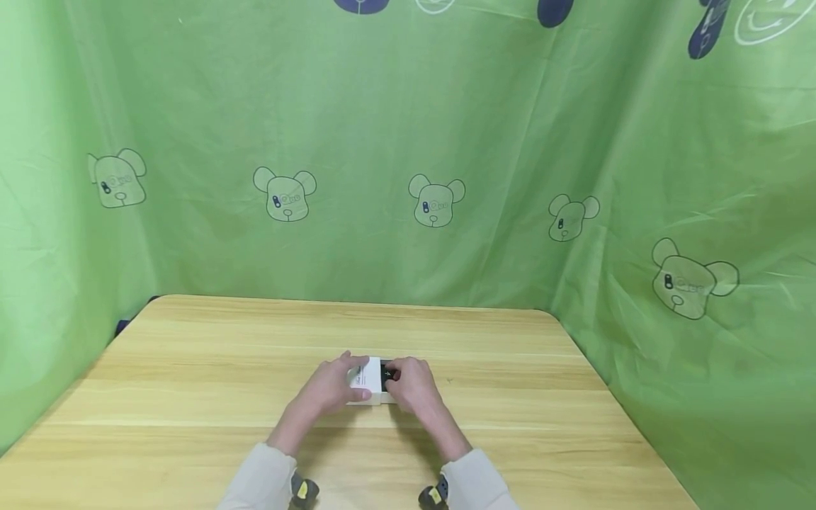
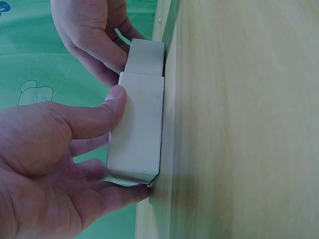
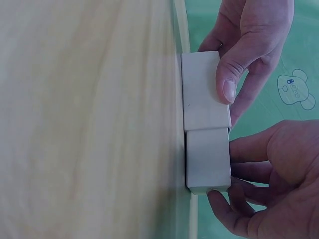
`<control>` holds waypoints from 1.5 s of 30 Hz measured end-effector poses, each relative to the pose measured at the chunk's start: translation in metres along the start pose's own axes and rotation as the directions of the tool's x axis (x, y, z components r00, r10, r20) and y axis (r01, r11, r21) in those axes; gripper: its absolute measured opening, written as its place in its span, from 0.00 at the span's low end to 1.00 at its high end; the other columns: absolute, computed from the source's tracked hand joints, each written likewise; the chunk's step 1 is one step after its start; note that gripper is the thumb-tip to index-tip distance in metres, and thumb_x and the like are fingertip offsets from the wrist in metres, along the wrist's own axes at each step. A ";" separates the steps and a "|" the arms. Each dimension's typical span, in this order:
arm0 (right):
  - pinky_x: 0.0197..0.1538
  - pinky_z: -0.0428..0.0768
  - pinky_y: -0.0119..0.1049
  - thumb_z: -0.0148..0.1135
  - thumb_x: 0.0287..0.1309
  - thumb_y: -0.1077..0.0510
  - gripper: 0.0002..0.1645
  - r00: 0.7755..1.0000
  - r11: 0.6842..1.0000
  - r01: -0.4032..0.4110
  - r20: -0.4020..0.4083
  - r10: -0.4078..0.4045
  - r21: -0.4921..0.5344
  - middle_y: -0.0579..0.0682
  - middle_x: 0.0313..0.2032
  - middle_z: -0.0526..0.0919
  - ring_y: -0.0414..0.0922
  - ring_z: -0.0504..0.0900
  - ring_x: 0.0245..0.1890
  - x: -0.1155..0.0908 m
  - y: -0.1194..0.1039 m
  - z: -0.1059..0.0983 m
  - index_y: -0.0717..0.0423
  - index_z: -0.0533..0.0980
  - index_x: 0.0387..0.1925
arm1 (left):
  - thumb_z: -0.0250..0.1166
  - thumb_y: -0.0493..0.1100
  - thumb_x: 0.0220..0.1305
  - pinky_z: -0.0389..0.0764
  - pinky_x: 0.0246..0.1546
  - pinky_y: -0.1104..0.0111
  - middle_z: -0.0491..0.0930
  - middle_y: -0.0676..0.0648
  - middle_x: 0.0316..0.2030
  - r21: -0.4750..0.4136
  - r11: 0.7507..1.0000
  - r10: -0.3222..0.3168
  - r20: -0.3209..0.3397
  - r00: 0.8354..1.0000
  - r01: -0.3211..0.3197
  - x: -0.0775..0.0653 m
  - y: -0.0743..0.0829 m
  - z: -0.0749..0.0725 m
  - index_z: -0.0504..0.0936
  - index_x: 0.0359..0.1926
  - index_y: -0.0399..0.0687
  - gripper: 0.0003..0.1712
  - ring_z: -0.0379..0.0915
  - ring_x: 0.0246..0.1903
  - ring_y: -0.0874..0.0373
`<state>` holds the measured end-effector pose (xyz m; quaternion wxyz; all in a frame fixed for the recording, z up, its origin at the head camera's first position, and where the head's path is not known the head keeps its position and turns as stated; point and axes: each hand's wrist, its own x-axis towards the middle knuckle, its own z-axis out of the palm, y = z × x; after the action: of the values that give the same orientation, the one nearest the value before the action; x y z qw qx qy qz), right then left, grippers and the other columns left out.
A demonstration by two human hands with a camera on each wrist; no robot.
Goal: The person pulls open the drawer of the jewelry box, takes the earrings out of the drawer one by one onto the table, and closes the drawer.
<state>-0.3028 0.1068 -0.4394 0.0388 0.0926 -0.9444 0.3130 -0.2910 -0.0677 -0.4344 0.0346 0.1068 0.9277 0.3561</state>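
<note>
A white cardboard box (image 1: 371,375) with small dark print on top lies on the wooden table. Its outer sleeve (image 2: 137,124) and narrower inner tray (image 3: 208,159) are partly slid apart, the tray showing on the right. In the tray's open part sits a black item (image 1: 386,376) with a small light mark, partly covered by fingers. My left hand (image 1: 331,386) grips the sleeve, thumb on its near side and fingers round its left end. My right hand (image 1: 414,382) holds the tray's right end, its thumb and fingertips reaching over the upper edge at the black item.
The light wooden table (image 1: 191,368) spreads round both hands. A green curtain (image 1: 357,262) with bear-face prints hangs behind it and along both sides.
</note>
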 end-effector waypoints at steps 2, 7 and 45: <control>0.33 0.80 0.34 0.66 0.56 0.69 0.18 1.000 1.000 0.005 0.002 -0.005 -0.005 0.61 0.43 0.88 0.49 0.80 0.37 0.000 0.000 0.000 0.66 0.84 0.50 | 0.76 0.47 0.57 0.64 0.68 0.34 0.62 0.32 0.74 0.003 1.000 0.000 0.001 1.000 0.000 0.000 0.000 0.000 0.75 0.69 0.51 0.39 0.60 0.70 0.26; 0.37 0.82 0.38 0.66 0.54 0.69 0.16 1.000 1.000 0.026 -0.012 -0.026 -0.016 0.61 0.42 0.88 0.49 0.81 0.37 -0.001 0.000 0.000 0.65 0.85 0.46 | 0.76 0.47 0.57 0.64 0.69 0.34 0.62 0.32 0.74 0.007 1.000 0.000 0.002 1.000 0.000 -0.001 0.001 -0.001 0.75 0.69 0.51 0.39 0.60 0.69 0.25; 0.44 0.85 0.44 0.66 0.55 0.68 0.09 1.000 1.000 0.009 -0.015 -0.008 0.008 0.58 0.41 0.88 0.49 0.82 0.39 -0.005 -0.003 -0.003 0.61 0.84 0.39 | 0.75 0.47 0.57 0.64 0.69 0.35 0.61 0.33 0.75 0.016 1.000 -0.020 0.011 1.000 0.020 -0.001 0.002 -0.001 0.74 0.70 0.52 0.39 0.58 0.70 0.27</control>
<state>-0.2970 0.1070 -0.4360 0.0467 0.0945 -0.9424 0.3175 -0.2901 -0.0676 -0.4322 0.0425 0.1001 0.9313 0.3476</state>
